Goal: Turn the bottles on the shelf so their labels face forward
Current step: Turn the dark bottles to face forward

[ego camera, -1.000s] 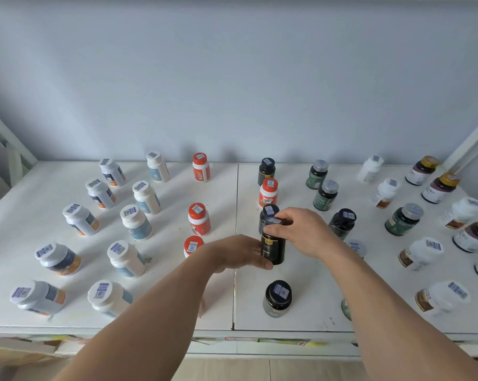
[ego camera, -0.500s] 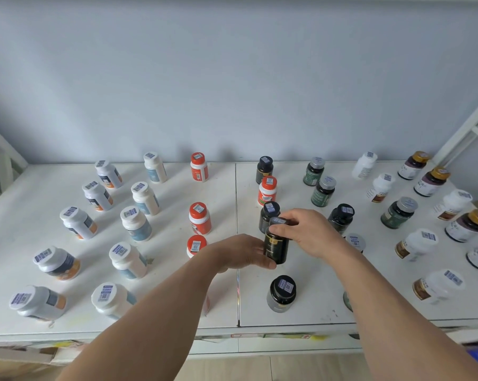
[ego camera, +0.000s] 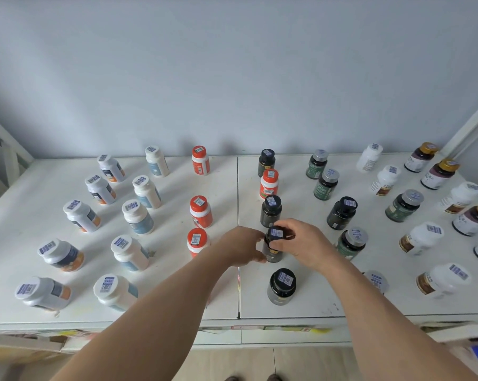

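A dark bottle with a black cap (ego camera: 274,244) stands upright on the white shelf (ego camera: 177,306), just right of its centre seam. My left hand (ego camera: 242,247) wraps its left side. My right hand (ego camera: 298,243) grips it at the cap and right side. A gold patch of its label shows between my fingers. Another black-capped bottle (ego camera: 271,214) stands right behind it, and a wider one (ego camera: 282,285) stands in front.
Several white bottles (ego camera: 130,253) fill the left of the shelf, orange-capped ones (ego camera: 200,211) the middle. Green, black, white and gold-capped bottles (ego camera: 342,213) stand at the right. A grey wall rises behind, with white frame posts at both sides.
Both hands have stayed on the dark bottle, and my right fingers have shifted round its cap. The camera has tilted slightly.
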